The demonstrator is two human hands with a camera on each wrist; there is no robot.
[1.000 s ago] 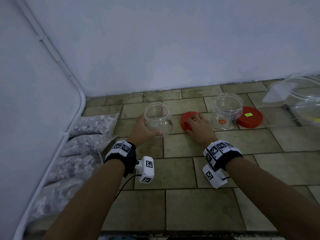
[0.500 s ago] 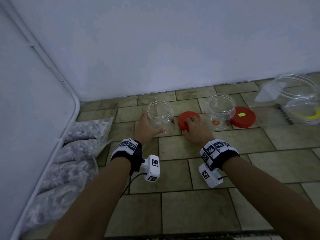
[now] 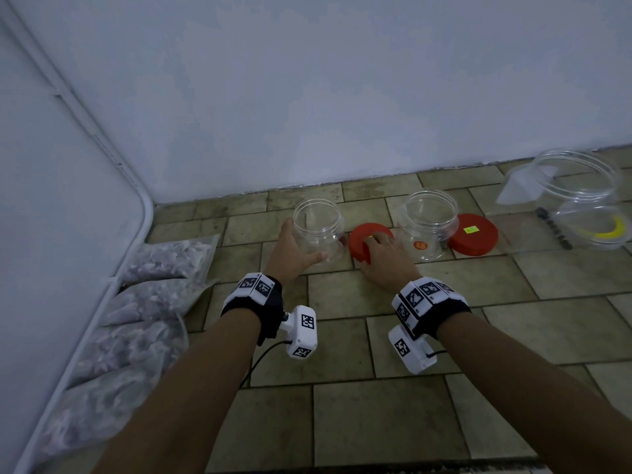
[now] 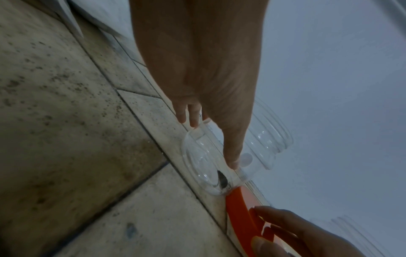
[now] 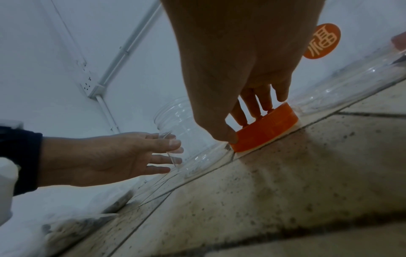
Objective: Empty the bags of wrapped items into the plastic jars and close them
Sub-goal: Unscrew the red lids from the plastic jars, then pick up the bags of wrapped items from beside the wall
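An empty clear jar point(image 3: 318, 227) stands open on the tiled floor near the wall. My left hand point(image 3: 294, 251) wraps it from the left, thumb across the front point(image 4: 232, 161) and fingers behind. Right beside it lies a red lid point(image 3: 362, 241). My right hand point(image 3: 379, 254) pinches this lid point(image 5: 268, 132), thumb on the near rim and fingertips on top. A second open jar point(image 3: 427, 224) with an orange sticker stands just right of it. Several clear bags of wrapped items point(image 3: 147, 302) lie along the left wall.
Another red lid point(image 3: 475, 234) lies right of the second jar. A much larger clear jar point(image 3: 581, 200) with something yellow inside sits at the far right, with a clear bag by it. The white wall runs close behind the jars.
Both hands have stayed where they were, the left at the jar and the right on the red lid. Only the head view has shifted slightly.
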